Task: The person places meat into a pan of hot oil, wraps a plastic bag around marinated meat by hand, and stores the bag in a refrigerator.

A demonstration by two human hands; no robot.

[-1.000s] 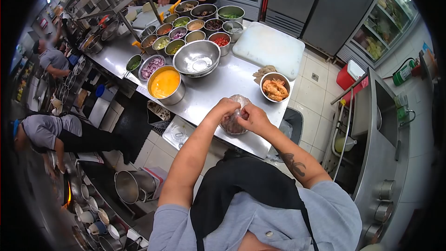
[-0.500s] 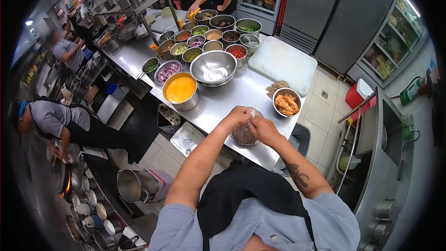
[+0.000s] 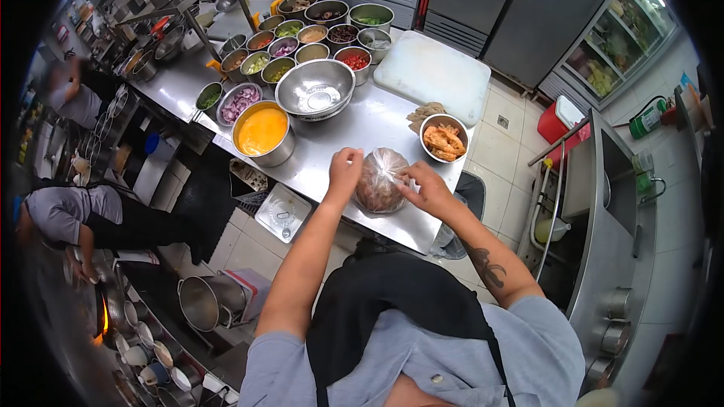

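A clear plastic bag (image 3: 379,194) with brownish, lumpy contents sits on the steel table near its front edge. Its top is gathered into a bunch. My right hand (image 3: 424,190) is at the bag's right side, thumb and fingers closed on the plastic near the gathered top. To the left of the bag, a small gap away, my left hand (image 3: 346,172) is raised with its fingers curled together; whether any plastic is in them is not visible. Just beyond my right hand stands a steel bowl of orange-coloured marinated pieces (image 3: 443,142), beside a crumpled brownish cloth (image 3: 424,114).
A pot of yellow liquid (image 3: 263,136) and a steel colander (image 3: 315,90) stand left of the bag. Several ingredient tins lie behind them. A white cutting board (image 3: 434,75) covers the far right. Co-workers stand at the far end and by the stove at left.
My hands have moved apart from the bag's top, the left hand to the left and the right hand slightly to the right. The bag's gathered top is now exposed. The whole view has shifted.
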